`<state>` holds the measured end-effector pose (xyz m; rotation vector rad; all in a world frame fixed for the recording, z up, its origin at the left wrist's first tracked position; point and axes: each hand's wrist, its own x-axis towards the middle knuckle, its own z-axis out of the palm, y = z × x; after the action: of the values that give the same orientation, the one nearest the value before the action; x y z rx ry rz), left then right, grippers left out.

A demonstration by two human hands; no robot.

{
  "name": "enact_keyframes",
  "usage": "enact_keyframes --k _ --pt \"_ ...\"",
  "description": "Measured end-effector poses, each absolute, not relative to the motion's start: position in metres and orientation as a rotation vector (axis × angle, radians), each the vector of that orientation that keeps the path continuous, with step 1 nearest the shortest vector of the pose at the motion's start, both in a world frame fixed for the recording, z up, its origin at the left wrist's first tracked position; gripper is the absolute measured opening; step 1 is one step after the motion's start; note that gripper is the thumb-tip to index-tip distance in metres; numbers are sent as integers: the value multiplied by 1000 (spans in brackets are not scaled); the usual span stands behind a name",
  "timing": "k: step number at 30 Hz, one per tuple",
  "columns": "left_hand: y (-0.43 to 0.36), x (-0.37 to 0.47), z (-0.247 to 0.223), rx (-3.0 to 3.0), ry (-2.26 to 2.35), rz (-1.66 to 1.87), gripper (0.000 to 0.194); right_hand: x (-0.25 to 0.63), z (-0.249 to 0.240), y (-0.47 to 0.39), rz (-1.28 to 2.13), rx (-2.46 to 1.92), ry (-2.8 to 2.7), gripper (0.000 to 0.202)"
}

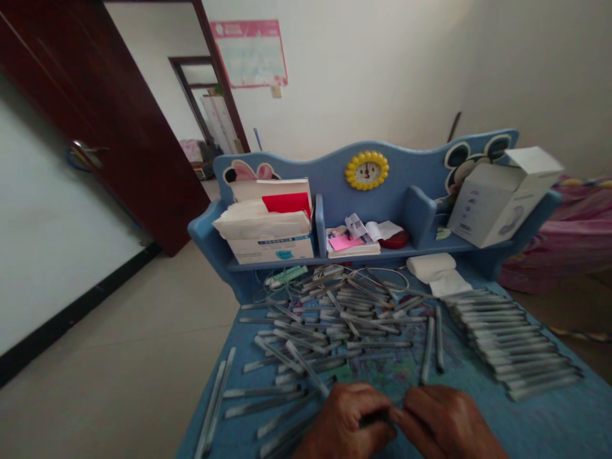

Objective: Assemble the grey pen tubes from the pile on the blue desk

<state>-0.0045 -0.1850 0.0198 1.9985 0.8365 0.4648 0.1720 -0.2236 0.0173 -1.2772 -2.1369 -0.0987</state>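
Observation:
At the near edge of the table, my left hand (351, 417) is closed with a dark, slim piece that looks like a pen (375, 418) between thumb and fingers. My right hand (442, 417) meets it from the right, fingertips pinched at its end. Most of this pen is hidden by the fingers. A loose heap of pens (329, 319) with frosted grey barrels and dark ends spreads beyond and left of my hands. Two single pens (433, 344) lie just beyond my right hand. On the right, a neat row of pens (511, 341) lies side by side.
Behind the pens rises the blue table's shelf (363, 150) with a yellow toy clock (366, 170). It carries a box of papers (272, 248), a small stack of papers (354, 245) and a white carton (492, 201). A white paper roll (431, 266) lies below it.

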Motion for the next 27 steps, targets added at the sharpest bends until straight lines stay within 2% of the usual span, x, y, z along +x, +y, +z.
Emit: enact_keyframes --k 5,10,16,27 --pt "-186 -8 33 2018 784 437 16 172 27 -225 -62 -1282 -2147 50" --pt "-185 -9 31 2057 835 438 11 174 25 -225 9 -1303 -2151 46" --pt "-186 -5 14 2203 869 752 5 173 21 -223 89 -1393 -2147 39" --pt "-187 -5 3 2420 989 1215 11 154 29 -211 19 -1509 -2088 36"
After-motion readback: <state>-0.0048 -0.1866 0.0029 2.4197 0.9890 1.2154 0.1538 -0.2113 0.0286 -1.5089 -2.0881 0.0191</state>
